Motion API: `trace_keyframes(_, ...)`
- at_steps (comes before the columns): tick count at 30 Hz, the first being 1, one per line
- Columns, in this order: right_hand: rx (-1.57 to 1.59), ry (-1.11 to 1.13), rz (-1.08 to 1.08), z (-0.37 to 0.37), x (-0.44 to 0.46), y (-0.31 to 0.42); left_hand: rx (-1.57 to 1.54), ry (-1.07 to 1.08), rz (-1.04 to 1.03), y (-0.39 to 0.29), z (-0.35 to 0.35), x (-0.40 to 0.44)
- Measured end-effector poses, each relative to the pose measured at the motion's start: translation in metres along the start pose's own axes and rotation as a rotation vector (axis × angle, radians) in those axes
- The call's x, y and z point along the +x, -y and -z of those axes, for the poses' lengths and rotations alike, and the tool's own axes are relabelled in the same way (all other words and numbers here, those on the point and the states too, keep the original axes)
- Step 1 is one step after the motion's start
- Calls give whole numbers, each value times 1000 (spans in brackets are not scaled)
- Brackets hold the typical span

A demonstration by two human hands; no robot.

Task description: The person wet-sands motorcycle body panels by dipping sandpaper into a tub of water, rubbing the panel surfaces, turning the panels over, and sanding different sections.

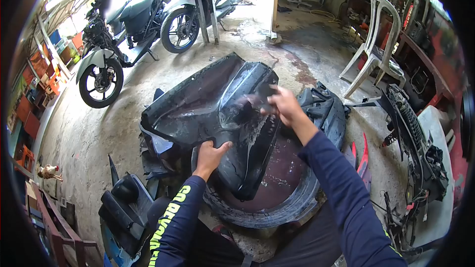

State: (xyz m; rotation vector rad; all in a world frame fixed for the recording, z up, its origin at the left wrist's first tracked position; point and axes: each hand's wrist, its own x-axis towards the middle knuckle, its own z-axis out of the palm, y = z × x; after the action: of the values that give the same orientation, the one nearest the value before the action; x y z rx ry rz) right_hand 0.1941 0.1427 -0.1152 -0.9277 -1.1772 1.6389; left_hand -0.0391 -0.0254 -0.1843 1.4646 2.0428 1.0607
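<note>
A large black plastic panel (198, 101), wet and scuffed, lies tilted over a tyre (262, 220) with a dark red round surface inside it. My left hand (213, 159) grips the panel's near edge, with the thumb on top. Above the panel's right part is my right hand (283, 105), its fingers curled around a small dark thing, blurred, that I cannot make out. Pale scuffs mark the panel just below that hand. Another dark plastic part (329, 118) rests behind the tyre on the right.
Two motorcycles (131, 24) stand at the back left near a metal post (200, 7). A white plastic chair (378, 44) is at the back right. Black parts (128, 198) lie at the lower left; a motorcycle frame piece (413, 143) is on the right. A chicken (48, 171) stands far left.
</note>
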Motion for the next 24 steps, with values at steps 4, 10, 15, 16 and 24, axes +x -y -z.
trace_keyframes(4, -733, -272, 148, -20, 9, 55, -58, 49, -1, -4, 0, -8)
trace_keyframes(10, -1166, -360, 514, 76, 10, -5, 10, 57, 12, -1, 21, 5)
trace_keyframes(15, -1215, -315, 352, 124, -47, -45, 49, 118, 75, -6, 52, 30)
trace_keyframes(16, -1189, -294, 236, 128, -58, -47, 75, 139, 76, -9, 61, 34)
trace_keyframes(24, -691, -22, 294, 121, -41, -53, 428, 386, -182, -41, 118, 78)
